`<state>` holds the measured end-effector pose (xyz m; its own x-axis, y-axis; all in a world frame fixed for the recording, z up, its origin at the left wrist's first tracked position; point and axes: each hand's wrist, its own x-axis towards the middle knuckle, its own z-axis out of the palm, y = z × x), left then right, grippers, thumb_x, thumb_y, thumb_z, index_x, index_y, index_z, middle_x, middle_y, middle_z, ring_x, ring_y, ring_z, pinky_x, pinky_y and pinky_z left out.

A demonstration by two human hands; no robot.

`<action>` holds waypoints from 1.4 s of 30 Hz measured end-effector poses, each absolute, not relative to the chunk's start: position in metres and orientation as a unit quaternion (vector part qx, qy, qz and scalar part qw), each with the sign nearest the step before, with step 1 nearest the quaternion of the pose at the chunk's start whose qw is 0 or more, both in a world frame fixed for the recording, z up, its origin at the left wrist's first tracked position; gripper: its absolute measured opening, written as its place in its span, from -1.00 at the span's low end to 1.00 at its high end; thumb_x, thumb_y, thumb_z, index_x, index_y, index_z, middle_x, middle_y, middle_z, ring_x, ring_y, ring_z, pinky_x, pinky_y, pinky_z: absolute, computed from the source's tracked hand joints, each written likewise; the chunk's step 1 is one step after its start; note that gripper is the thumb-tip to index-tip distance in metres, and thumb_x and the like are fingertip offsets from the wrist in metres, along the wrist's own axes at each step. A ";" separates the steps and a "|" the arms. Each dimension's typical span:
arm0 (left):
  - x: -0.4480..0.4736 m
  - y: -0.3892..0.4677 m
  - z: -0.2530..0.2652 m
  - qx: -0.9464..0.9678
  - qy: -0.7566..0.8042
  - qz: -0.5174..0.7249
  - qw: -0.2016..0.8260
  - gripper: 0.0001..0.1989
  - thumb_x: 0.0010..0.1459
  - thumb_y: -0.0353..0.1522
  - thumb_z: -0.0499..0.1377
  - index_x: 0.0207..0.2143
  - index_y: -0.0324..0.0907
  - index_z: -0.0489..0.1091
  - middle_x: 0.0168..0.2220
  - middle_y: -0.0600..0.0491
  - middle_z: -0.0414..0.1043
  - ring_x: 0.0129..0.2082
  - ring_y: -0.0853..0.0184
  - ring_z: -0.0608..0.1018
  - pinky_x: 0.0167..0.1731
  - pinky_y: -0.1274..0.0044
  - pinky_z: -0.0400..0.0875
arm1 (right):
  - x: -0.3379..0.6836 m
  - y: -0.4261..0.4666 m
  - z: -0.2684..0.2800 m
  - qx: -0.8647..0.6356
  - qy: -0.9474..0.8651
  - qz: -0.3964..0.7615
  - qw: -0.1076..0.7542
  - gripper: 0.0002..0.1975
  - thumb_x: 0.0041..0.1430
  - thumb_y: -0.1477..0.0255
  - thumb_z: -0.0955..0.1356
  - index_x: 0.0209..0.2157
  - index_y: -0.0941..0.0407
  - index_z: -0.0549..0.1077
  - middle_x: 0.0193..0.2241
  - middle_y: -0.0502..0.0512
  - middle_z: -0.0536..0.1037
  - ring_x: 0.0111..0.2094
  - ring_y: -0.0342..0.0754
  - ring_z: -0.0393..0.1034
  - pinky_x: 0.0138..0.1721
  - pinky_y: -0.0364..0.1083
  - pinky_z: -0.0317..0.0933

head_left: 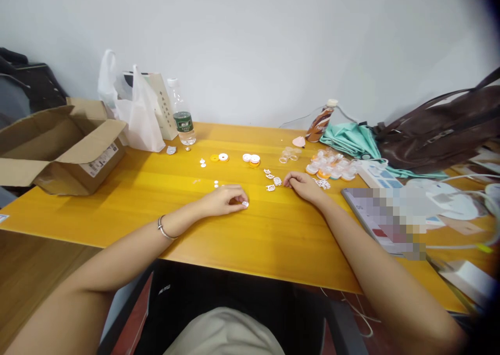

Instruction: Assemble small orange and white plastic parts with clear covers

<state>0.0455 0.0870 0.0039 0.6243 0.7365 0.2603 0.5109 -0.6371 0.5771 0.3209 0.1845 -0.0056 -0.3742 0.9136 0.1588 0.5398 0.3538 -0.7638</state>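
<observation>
My left hand (226, 199) pinches a small white piece (245, 204) between thumb and fingertips, just above the yellow-brown table. My right hand (303, 184) has curled fingers and rests close beside a few small white openwork pieces (270, 187); whatever its fingertips hold, if anything, is hidden. More openwork pieces (322, 184) lie behind the right wrist. Beyond my hands are white round parts (251, 158), a white ring-shaped disc (223, 157) on the table, a yellow disc (214, 158), and tiny white discs (216, 183).
Clear caps (332, 163) with coloured bases and clear rings (289, 154) lie at the right. A tablet-like device (361, 209), brown bag (433, 131), teal cloth (349, 141) and drink bottle (322, 121) stand there too. At left are a cardboard box (74, 172), plastic bag (138, 120) and water bottle (183, 121).
</observation>
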 end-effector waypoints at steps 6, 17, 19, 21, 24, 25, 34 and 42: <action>0.043 0.085 0.009 0.860 0.371 0.278 0.214 -0.80 0.11 -0.24 0.11 -0.32 -0.19 0.38 -0.36 0.04 0.41 -0.35 0.42 0.45 -0.34 0.60 0.35 | 0.321 0.185 -0.005 -0.475 -0.768 0.313 0.294 -0.79 -0.12 0.58 0.16 -0.59 0.13 0.39 -0.58 -0.02 0.45 -0.48 -0.15 0.31 -0.36 -0.18 0.19; -0.010 0.154 0.022 0.751 0.596 0.281 0.026 -0.65 0.13 -0.22 0.02 -0.08 -0.20 0.27 -0.05 -0.07 0.39 -0.03 0.21 0.40 -0.05 0.39 0.28 | 0.322 0.185 -0.006 -0.468 -0.775 0.304 0.297 -0.78 -0.12 0.57 0.15 -0.59 0.12 0.38 -0.58 -0.03 0.44 -0.48 -0.15 0.31 -0.37 -0.18 0.18; -0.010 0.169 0.023 0.755 0.603 0.255 0.025 -0.59 0.11 -0.21 0.03 -0.04 -0.23 0.26 -0.02 -0.11 0.37 0.00 0.17 0.38 -0.01 0.35 0.23 | 0.321 0.184 -0.005 -0.467 -0.775 0.304 0.298 -0.78 -0.13 0.58 0.16 -0.60 0.12 0.38 -0.58 -0.03 0.44 -0.47 -0.14 0.31 -0.37 -0.19 0.19; -0.007 0.181 0.022 0.752 0.613 0.240 0.028 -0.58 0.09 -0.21 0.04 -0.03 -0.25 0.26 -0.02 -0.14 0.37 -0.01 0.14 0.39 -0.01 0.33 0.21 | 0.321 0.183 -0.003 -0.467 -0.775 0.303 0.298 -0.78 -0.14 0.58 0.16 -0.60 0.12 0.39 -0.58 -0.03 0.44 -0.47 -0.15 0.31 -0.36 -0.19 0.19; -0.001 0.192 0.019 0.741 0.631 0.227 0.032 -0.63 0.09 -0.24 0.04 -0.07 -0.22 0.30 -0.07 -0.13 0.42 -0.04 0.13 0.43 -0.03 0.33 0.21 | 0.321 0.182 -0.002 -0.466 -0.776 0.302 0.299 -0.78 -0.13 0.58 0.16 -0.61 0.12 0.38 -0.58 -0.03 0.44 -0.47 -0.15 0.31 -0.35 -0.19 0.19; 0.000 0.194 0.018 0.738 0.635 0.227 0.033 -0.65 0.09 -0.25 0.04 -0.09 -0.21 0.31 -0.09 -0.12 0.44 -0.06 0.14 0.44 -0.03 0.33 0.21 | 0.321 0.181 -0.001 -0.466 -0.776 0.302 0.299 -0.78 -0.13 0.58 0.15 -0.61 0.12 0.38 -0.58 -0.03 0.44 -0.47 -0.15 0.31 -0.35 -0.20 0.20; 0.018 0.152 0.031 0.765 0.573 0.288 0.055 -0.64 0.15 -0.19 0.02 -0.06 -0.19 0.27 -0.09 -0.03 0.43 -0.07 0.28 0.44 -0.06 0.44 0.25 | 0.321 0.184 -0.005 -0.465 -0.775 0.304 0.301 -0.78 -0.13 0.59 0.16 -0.60 0.12 0.39 -0.58 -0.03 0.44 -0.47 -0.15 0.31 -0.34 -0.18 0.20; 0.043 0.084 0.032 0.884 0.382 0.217 0.159 -0.59 0.12 -0.18 0.09 0.01 -0.09 0.24 -0.08 -0.01 0.41 -0.07 0.27 0.43 -0.05 0.42 0.20 | 0.322 0.185 -0.007 -0.465 -0.776 0.302 0.301 -0.78 -0.12 0.59 0.15 -0.60 0.12 0.39 -0.59 -0.03 0.44 -0.48 -0.15 0.31 -0.36 -0.18 0.20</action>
